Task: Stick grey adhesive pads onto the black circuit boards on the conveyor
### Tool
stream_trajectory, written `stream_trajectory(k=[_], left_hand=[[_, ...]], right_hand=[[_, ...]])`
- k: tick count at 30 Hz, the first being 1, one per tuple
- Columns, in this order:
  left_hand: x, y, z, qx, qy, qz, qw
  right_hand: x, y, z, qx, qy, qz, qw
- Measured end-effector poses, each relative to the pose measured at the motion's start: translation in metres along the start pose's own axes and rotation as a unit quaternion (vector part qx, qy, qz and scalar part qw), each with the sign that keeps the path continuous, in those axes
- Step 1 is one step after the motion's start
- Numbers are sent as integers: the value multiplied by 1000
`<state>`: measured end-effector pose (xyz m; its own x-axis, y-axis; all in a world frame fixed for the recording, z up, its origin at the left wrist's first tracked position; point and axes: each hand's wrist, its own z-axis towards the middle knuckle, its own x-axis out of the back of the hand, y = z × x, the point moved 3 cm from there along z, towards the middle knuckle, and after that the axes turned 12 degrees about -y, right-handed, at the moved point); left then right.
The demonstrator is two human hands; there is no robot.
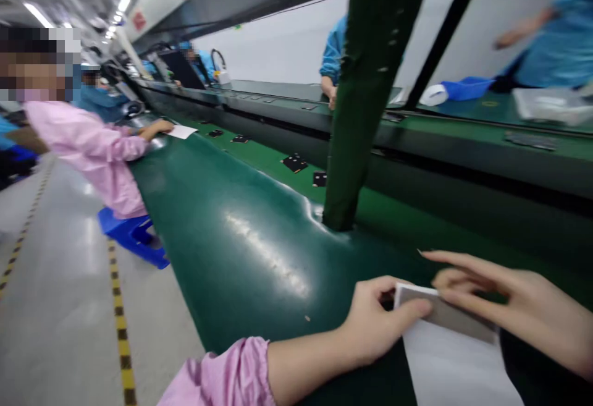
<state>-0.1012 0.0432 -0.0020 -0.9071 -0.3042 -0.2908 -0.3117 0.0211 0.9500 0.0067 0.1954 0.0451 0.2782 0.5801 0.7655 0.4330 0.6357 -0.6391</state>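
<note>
My left hand (377,319) grips the upper left corner of a white sheet (456,363), thumb on top and fingers behind. A flat grey strip (467,318) lies across the sheet's top end, under that thumb. My right hand (504,298) is at the sheet's upper edge, its thumb and a curled finger pinched together there while the index finger stretches out to the left. What exactly sits between those fingertips is hard to make out. Both hands are over the near end of the green work table (222,251).
A green post (370,97) rises beyond my hands. Small black boards (294,162) lie along a green conveyor strip (259,157). On the left, a person in pink (88,146) sits on a blue stool (132,236) with a white sheet (182,131). Blue-sleeved co-workers (556,41) are opposite.
</note>
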Motion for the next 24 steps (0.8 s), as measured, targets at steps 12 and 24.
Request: stream_trajectory(k=[12, 24], left_hand=[[21, 7, 12, -43, 108, 17, 993], [24, 2, 18, -16, 125, 41, 991]], right_hand=[[10, 0, 171, -13, -72, 80, 994], [-9, 12, 253, 70, -149, -58, 985]])
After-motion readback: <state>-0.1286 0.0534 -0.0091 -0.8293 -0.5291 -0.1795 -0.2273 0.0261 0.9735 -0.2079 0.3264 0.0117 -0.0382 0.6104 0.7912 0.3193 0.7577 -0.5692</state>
